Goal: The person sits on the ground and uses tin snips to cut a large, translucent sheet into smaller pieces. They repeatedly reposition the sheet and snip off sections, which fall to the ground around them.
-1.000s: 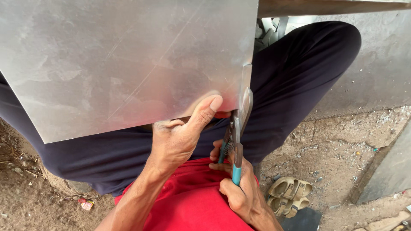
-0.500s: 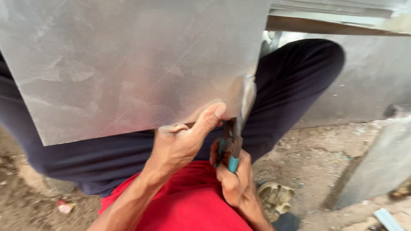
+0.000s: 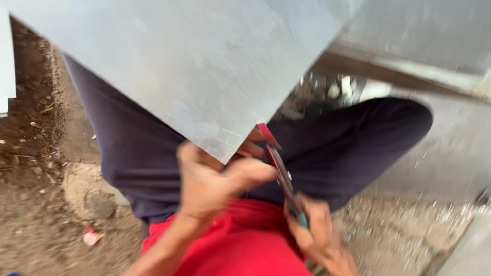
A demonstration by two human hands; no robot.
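A person sits low over a dirt floor [image 3: 36, 214] with a large grey metal sheet [image 3: 194, 66] held across the lap, above the dark trousers [image 3: 348, 148]. The picture is blurred by motion, so fine detail is uncertain.

The left hand [image 3: 215, 184] is closed on the sheet's near corner, fingers under the edge and thumb [image 3: 253, 171] stretched toward the snips. The right hand [image 3: 319, 237] is clenched round the blue grips of a pair of snips [image 3: 279, 171], whose red blades point up at the sheet's lower edge, just beside the corner that the left hand holds. Whether the blades are open or shut on the metal cannot be told through the blur.

As a judgement of progress: the cutting looks to be at its start or at the very end of a line, since the blades sit right at the sheet's edge and not deep inside it. No long slit, no curling offcut and no separated strip show on the visible part of the sheet, which appears whole apart from faint scratch marks near the corner. Most of the sheet, then, appears uncut.

A small red scrap [image 3: 92, 236] lies on the floor to the left, and pale panels [image 3: 424, 36] stand beyond the knee.
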